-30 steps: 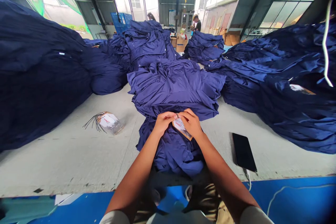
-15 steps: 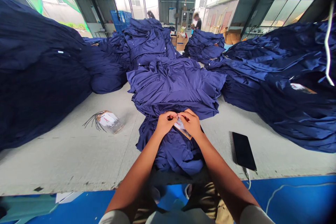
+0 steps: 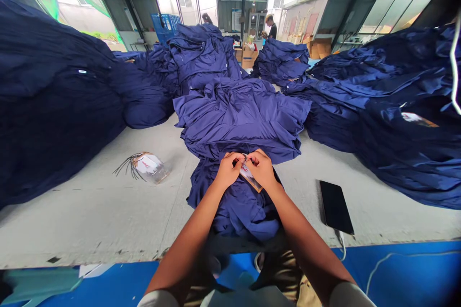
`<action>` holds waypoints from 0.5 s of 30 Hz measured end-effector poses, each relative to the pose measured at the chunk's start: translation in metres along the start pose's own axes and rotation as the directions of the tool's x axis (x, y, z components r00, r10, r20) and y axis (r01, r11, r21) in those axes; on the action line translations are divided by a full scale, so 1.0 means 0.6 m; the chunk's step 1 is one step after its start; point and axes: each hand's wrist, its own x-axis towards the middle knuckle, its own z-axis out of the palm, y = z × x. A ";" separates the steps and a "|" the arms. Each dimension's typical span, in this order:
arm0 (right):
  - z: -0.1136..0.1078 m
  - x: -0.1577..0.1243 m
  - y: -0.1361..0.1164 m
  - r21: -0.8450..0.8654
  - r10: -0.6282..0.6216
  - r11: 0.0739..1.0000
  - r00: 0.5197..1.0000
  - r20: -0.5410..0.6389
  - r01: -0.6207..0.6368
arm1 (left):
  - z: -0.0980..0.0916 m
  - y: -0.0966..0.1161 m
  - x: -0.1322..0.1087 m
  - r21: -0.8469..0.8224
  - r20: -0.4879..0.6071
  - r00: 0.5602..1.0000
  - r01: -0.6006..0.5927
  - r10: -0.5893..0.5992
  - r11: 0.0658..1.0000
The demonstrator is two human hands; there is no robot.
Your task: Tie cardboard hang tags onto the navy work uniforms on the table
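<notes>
My left hand point(image 3: 228, 170) and my right hand point(image 3: 261, 169) meet above a folded navy garment point(image 3: 234, 206). Between their fingertips they pinch the top of a cardboard hang tag point(image 3: 249, 177), with a thin loop or fastener at its upper end. The tag's lower part hangs down, tilted, over the navy cloth. My fingers hide the tag's top edge. A larger folded navy garment point(image 3: 237, 120) lies just beyond my hands.
A clear bag of tags with black strings point(image 3: 147, 167) lies on the pale worktable point(image 3: 90, 211) to the left. A black phone point(image 3: 335, 207) with a cable lies to the right. Big navy garment heaps point(image 3: 396, 115) flank the table. Two people point(image 3: 271, 27) stand far back, among cartons.
Both hands have stayed together on the tag. The tag now shows less and hangs at a narrower, steeper angle between my fingers. The view has shifted slightly.
</notes>
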 end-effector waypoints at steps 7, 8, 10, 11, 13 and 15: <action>0.002 0.005 0.018 0.315 0.187 0.919 0.966 0.178 -0.236 | 0.000 -0.003 0.000 -0.085 -0.019 0.998 0.052 -0.054 0.995; 0.000 0.006 0.019 0.347 0.215 0.894 0.951 0.222 -0.283 | -0.001 -0.004 0.000 -0.104 -0.014 0.998 0.056 -0.058 0.993; -0.007 0.007 0.020 0.391 0.257 0.844 0.917 0.305 -0.366 | -0.002 -0.007 0.001 -0.136 0.003 0.998 0.062 -0.062 0.989; -0.011 0.008 0.020 0.405 0.267 0.825 0.903 0.336 -0.394 | -0.003 -0.008 0.001 -0.147 0.013 0.998 0.064 -0.063 0.987; -0.016 0.009 0.018 0.427 0.269 0.803 0.892 0.364 -0.417 | -0.004 -0.012 0.003 -0.165 0.038 0.997 0.071 -0.066 0.984; -0.016 0.009 0.018 0.441 0.272 0.796 0.897 0.349 -0.414 | -0.007 -0.015 0.004 -0.180 0.063 0.996 0.074 -0.064 0.981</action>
